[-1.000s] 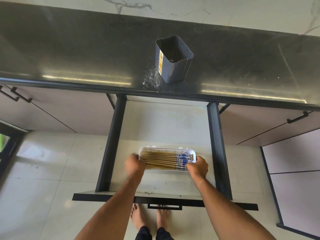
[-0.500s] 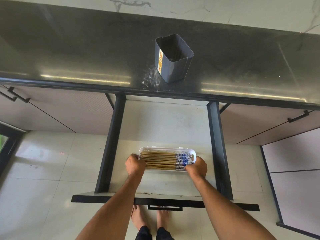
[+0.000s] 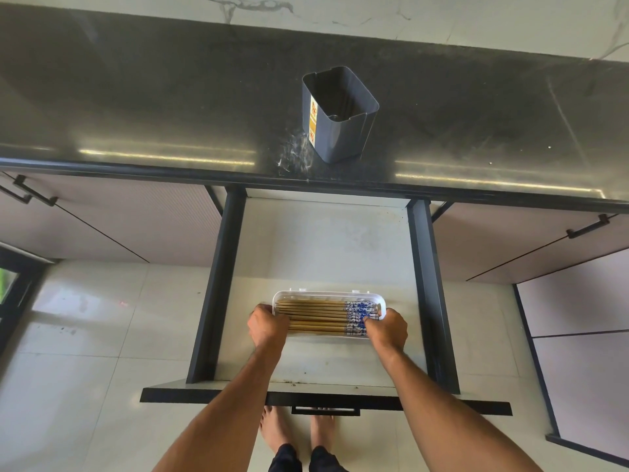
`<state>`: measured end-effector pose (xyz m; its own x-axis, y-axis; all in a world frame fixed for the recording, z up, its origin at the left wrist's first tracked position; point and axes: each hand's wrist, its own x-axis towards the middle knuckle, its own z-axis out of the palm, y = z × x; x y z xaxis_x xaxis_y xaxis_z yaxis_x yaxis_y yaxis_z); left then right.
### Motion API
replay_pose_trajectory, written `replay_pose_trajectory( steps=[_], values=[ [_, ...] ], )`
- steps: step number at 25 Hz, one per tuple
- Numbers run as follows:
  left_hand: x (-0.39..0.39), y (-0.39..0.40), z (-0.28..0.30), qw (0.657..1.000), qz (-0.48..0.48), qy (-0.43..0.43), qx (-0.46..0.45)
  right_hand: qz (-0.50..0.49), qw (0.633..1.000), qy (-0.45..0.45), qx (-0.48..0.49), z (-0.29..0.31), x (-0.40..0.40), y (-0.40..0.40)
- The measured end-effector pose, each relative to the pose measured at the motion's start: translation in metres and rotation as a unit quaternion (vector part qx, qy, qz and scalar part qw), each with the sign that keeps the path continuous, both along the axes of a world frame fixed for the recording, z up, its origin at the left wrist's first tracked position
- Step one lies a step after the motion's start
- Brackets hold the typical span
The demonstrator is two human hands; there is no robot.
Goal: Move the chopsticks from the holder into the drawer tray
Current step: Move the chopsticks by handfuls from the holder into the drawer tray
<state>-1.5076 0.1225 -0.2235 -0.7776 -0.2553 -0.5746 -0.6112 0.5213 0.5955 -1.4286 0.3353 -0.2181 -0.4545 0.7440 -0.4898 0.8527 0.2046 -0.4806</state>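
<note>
A view from above, looking down a person's two bare forearms into an open kitchen drawer with a pale floor and dark side rails. Near the drawer's front lies a shallow white plastic tray with rounded corners, and in it a flat row of light wooden chopsticks with blue-and-white patterned ends, tips to the left and patterned ends to the right. The left hand is curled over the tray's left end, its fingers folded onto the chopstick tips; the right hand is curled at the right end, fingers bent onto the patterned ends. Compared with a second ago, little has shifted: both hands remain at the same two ends, the bundle still lies level in the tray, and only the fingers seem to have crept slightly further over the sticks, as if squaring them up. Up on the dark speckled stone countertop, just behind the drawer, stands the tall dark grey plastic holder with a yellow label, and no chopsticks show inside it. This suggests the transfer is essentially finished, with only tidying left and perhaps letting go. Bare feet show on the pale floor tiles below the drawer front.
</note>
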Motion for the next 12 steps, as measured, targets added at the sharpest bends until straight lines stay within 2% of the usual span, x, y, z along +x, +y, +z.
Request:
replay_pose_trajectory(
  steps=[12],
  values=[
    [0.0062, -0.0003, 0.0047, 1.000, -0.017, 0.020, 0.003, 0.026, 1.000, -0.006, 0.005, 0.0053, 0.0020, -0.0016]
  ],
)
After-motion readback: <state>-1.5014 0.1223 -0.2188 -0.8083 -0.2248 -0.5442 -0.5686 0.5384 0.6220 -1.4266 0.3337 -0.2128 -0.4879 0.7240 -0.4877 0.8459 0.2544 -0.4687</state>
